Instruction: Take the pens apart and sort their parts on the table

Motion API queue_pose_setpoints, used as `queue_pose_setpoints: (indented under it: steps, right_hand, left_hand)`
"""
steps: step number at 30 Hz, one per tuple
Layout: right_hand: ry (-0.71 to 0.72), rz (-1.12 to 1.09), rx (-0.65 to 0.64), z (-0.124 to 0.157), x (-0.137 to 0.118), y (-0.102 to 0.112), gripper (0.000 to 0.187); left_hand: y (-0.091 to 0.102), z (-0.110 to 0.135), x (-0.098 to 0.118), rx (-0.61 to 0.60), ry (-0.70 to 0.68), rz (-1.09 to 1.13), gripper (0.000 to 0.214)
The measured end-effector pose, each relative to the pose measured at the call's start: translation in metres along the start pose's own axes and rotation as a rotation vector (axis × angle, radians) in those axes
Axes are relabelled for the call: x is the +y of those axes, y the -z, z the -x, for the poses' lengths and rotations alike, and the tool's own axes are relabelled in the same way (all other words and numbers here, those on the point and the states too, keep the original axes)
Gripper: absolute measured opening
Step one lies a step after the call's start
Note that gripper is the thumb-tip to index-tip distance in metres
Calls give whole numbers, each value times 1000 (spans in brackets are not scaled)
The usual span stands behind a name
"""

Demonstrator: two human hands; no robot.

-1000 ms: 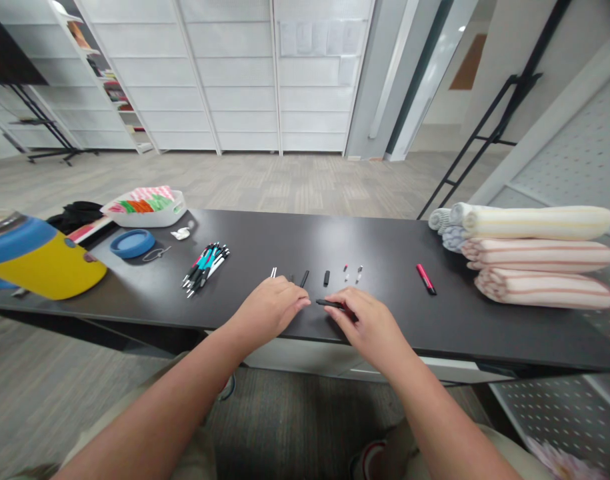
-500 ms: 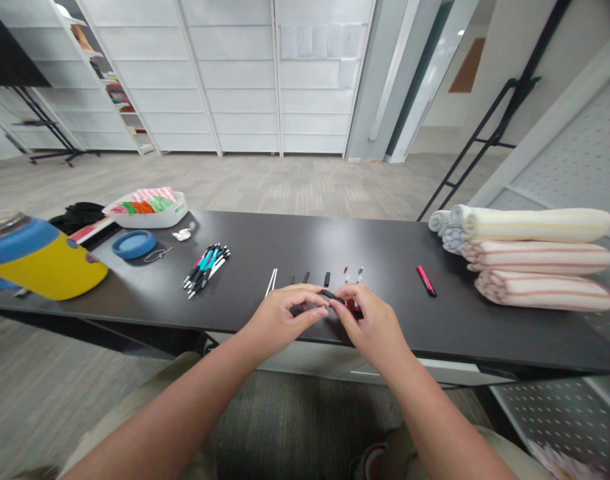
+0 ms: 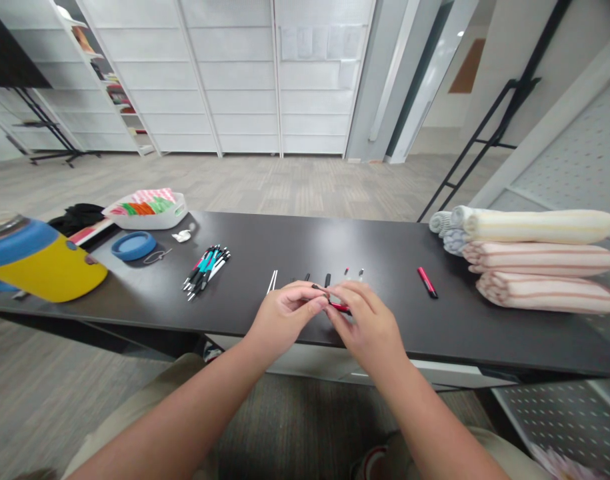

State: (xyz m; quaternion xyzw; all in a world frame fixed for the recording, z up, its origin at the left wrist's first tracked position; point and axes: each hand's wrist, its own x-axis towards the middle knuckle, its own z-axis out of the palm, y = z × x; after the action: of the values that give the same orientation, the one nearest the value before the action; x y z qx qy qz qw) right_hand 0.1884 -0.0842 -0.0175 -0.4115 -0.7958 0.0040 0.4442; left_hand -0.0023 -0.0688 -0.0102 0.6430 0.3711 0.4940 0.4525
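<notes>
My left hand [image 3: 287,313] and my right hand [image 3: 369,321] meet at the near edge of the dark table, fingertips pinched together. A small black pen part [image 3: 315,287] peeks out at my left fingertips; its rest is hidden by the fingers. Under my right fingers shows a red pen barrel [image 3: 341,307]; whether it is held or lies on the table I cannot tell. Just beyond the hands lie a black cap-like piece [image 3: 327,280], a dark small piece [image 3: 307,277], two thin white sticks [image 3: 271,281] and small clear-and-red pieces [image 3: 361,273].
A bundle of pens [image 3: 206,270] lies to the left, a red marker [image 3: 427,283] to the right. Rolled towels [image 3: 539,257] are stacked at the right end. Further left are a white basket [image 3: 177,212], a blue ring-shaped lid [image 3: 133,246] and a yellow-and-blue container [image 3: 49,263].
My right fingers have shifted slightly left over the black part, covering more of it. More of the red barrel shows beneath them. The other things on the table stay put.
</notes>
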Motion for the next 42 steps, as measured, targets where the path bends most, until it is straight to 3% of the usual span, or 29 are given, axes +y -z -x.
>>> queue_pose_setpoints:
  steps: [5, 12, 17, 26, 29, 33, 36, 42]
  right_hand:
    - [123, 8, -35, 0, -5, 3, 44]
    - [112, -2, -88, -2, -4, 5, 29]
    - [166, 3, -158, -1, -5, 12, 35]
    - [234, 77, -124, -1, -1, 19, 41]
    - [109, 168, -12, -6, 11, 31, 34]
    - [-301, 289, 126, -14, 41, 47, 18]
    - [-461, 251, 53, -17, 67, 49, 18]
    - [-565, 255, -104, -16, 95, 36, 17]
  left_hand:
    - [7, 2, 5, -21, -86, -231, 16]
    - [13, 3, 11, -110, -90, -404, 18]
    - [14, 3, 14, -161, -155, -533, 22]
    - [16, 3, 14, -195, -124, -527, 19]
    - [18, 3, 11, -151, -92, -525, 26]
    - [22, 4, 7, -131, -53, -527, 29]
    - [24, 5, 5, -121, -48, -523, 33]
    - [24, 6, -2, -33, 53, -396, 47]
